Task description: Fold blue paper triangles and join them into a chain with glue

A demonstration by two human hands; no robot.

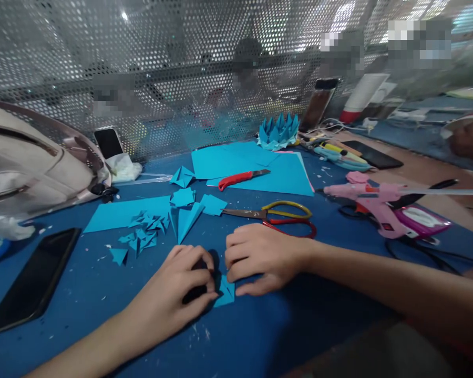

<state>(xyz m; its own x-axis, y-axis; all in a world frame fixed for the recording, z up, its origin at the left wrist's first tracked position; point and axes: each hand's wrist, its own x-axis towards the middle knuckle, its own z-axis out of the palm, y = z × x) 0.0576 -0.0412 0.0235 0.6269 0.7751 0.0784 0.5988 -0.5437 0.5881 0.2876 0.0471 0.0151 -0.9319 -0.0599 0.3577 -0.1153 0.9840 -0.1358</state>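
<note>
My left hand (pixel 177 291) and my right hand (pixel 260 254) meet at the front of the blue table (pixel 260 336), both with fingers curled and pressed on one small folded piece of turquoise paper (pixel 224 294). Only a corner of that piece shows between the fingertips. Behind the hands lie a pile of small folded turquoise triangles (pixel 145 231), a few larger folded pieces (pixel 189 210) and flat turquoise sheets (pixel 260 165). A finished turquoise paper flower (pixel 278 131) stands at the back.
Scissors with yellow and red handles (pixel 279 215) lie just behind my right hand. A red utility knife (pixel 240 178) rests on the sheets. A pink glue gun (pixel 374 202) is at right, a black phone (pixel 35 278) at left, a bag (pixel 31 157) far left. A perforated metal screen (pixel 181 63) closes the back.
</note>
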